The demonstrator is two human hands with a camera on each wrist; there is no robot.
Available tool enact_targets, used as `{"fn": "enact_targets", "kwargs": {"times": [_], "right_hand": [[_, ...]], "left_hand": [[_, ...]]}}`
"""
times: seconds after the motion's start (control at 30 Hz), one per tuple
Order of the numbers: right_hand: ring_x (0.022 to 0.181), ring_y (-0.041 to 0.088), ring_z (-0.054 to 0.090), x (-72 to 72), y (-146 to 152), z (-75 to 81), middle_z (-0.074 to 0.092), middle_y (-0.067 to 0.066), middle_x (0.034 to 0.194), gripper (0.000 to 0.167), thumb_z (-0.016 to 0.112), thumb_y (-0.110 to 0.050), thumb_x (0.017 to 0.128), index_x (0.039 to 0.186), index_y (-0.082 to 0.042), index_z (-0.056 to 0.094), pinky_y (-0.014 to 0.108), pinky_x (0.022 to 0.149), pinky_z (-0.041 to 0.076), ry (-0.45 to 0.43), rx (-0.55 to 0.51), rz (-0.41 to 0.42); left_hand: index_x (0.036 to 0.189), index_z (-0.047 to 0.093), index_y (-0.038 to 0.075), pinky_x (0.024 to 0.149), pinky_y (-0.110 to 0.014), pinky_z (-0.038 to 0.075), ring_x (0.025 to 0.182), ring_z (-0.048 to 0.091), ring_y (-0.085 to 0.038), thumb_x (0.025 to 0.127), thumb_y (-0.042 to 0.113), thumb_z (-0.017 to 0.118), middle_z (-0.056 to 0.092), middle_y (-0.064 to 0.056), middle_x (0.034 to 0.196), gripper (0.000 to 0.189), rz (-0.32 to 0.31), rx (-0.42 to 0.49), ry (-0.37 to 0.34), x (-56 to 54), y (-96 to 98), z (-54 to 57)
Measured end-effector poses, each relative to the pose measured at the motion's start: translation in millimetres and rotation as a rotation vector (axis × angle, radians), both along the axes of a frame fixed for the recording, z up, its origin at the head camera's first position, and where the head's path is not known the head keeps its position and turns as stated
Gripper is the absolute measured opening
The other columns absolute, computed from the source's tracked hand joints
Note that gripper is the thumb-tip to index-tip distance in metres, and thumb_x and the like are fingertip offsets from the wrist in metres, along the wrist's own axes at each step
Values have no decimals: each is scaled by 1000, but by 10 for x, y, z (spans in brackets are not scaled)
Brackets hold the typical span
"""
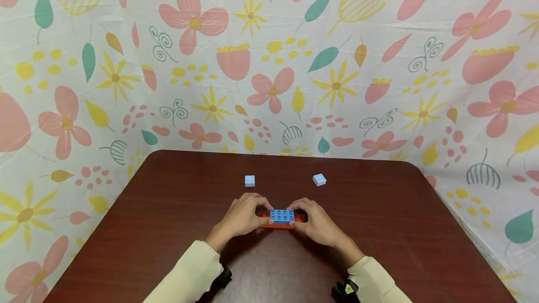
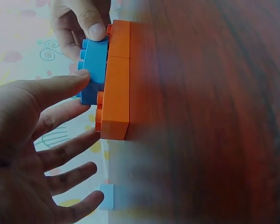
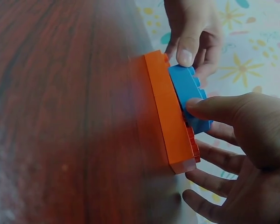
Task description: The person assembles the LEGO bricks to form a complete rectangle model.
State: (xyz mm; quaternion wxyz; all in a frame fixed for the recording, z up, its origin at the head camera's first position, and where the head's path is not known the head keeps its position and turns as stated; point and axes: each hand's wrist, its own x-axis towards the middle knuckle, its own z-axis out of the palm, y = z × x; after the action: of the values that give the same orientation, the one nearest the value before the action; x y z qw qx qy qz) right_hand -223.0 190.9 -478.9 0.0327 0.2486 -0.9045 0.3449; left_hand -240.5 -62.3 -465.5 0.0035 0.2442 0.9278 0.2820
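Note:
A blue brick (image 1: 281, 215) sits on top of a longer orange brick (image 1: 278, 224) lying on the dark wooden table (image 1: 168, 228). My left hand (image 1: 242, 216) holds the left end. Its thumb (image 2: 60, 86) presses the blue brick (image 2: 95, 65), and its fingers reach round the far side beside the orange brick (image 2: 117, 79). At the other end my right hand (image 1: 317, 221) does the same, its thumb (image 3: 214, 106) on the blue brick (image 3: 186, 88) above the orange brick (image 3: 165, 112). In each wrist view the other hand pinches the blue brick from the far end.
Two small light blue bricks lie apart on the table behind the hands, one at the left (image 1: 250, 180) and one at the right (image 1: 319, 179); the left one (image 2: 106, 196) shows past my left fingers. A flowered cloth (image 1: 269, 60) rises behind and beside the table.

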Motion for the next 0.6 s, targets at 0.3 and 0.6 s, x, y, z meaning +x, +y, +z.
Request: {"fn": "enact_targets", "kwargs": {"times": [0.3,0.6], "right_hand": [[113,25,63,-37,42,-36,68,6,123,31,81,-13,88,117,-14,71,47,96,53,-30,-63,32],[111,23,61,-64,56,-58,69,4,123,30,82,-16,87,115,-17,72,41,93,52,-35,-73,34]], "left_hand": [[106,79,29,100,-63,45,128,57,-32,87,40,83,71,1,125,22,-7,-7,-1,-6,16,18],[107,78,30,100,-62,45,125,58,-30,87,42,82,71,1,125,23,-10,-10,-18,-6,17,24]]}}
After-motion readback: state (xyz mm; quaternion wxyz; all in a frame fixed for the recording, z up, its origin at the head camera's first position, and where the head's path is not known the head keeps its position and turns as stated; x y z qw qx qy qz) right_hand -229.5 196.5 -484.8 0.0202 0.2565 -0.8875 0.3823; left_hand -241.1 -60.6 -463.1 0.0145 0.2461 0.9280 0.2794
